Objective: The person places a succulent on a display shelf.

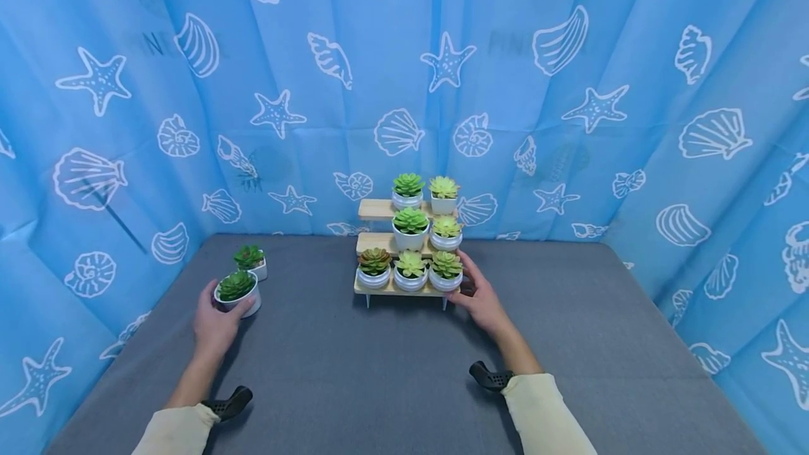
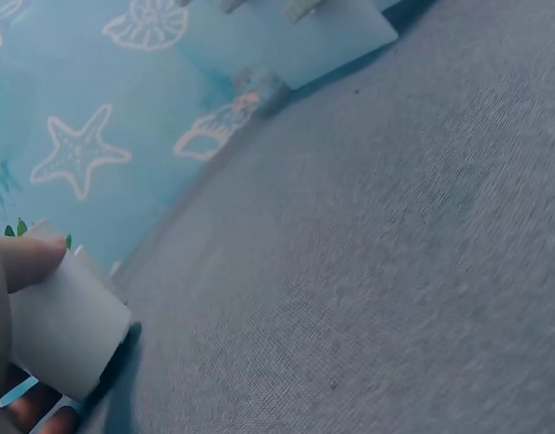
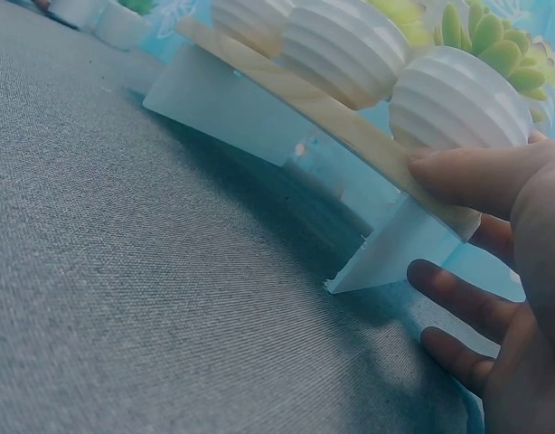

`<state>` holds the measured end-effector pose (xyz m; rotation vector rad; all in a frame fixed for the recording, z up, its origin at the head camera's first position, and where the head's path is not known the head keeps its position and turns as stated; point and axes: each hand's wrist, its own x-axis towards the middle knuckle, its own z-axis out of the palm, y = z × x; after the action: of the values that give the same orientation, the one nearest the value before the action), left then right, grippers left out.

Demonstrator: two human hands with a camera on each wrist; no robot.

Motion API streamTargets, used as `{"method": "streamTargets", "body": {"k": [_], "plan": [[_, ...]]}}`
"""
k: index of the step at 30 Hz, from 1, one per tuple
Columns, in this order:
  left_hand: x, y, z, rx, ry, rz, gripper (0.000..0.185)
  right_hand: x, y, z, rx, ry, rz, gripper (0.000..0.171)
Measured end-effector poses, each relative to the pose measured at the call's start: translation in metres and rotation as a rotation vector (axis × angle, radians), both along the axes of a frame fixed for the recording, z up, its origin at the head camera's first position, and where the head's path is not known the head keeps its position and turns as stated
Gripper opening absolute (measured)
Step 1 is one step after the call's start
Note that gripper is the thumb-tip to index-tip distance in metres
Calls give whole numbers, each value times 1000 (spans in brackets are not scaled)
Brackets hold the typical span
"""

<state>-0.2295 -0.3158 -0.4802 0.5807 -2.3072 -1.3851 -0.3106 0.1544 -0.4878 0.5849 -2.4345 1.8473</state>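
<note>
From the head view, I am seeing my left hand (image 1: 216, 321) curling round a white pot (image 1: 239, 293) on the grey tabletop (image 1: 392, 371), left of the stepped rack (image 1: 398, 289), while my right hand (image 1: 482, 298) is gripping the rack's right end. A tug there could topple its 7 pots.

Left wrist: my thumb is pressing the pot (image 2: 65, 325); the plant is mostly cut off.

Right wrist: my fingers (image 3: 467, 303) are hooking under the shelf; the upper tiers are out of frame.

I count nine potted succulents: seven on the wooden stand (image 1: 379, 210), two near the table's (image 1: 379, 385) left edge, though more may hide behind.
</note>
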Motion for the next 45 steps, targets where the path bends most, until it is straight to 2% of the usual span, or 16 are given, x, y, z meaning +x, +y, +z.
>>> {"method": "streamTargets", "body": {"k": [4,9,17,22,37,45], "plan": [[2,7,5,4,2,6,87,-1,-1,-1,5,4,-7,85],[6,15,12,18,16,-46,89,0,-2,1,11,10,-7,86],[6,31,22,36,52,-107,87,18,-5,28,15,6,15,83],[4,40,30,52,70,-153,87,21,-7,32,27,-6,12,83],[-24,80,52,128,185,-284,81,19,-6,31,10,1,21,84],[-43,105,67,102,244,-320,81,18,-5,30,5,-11,24,83]]}}
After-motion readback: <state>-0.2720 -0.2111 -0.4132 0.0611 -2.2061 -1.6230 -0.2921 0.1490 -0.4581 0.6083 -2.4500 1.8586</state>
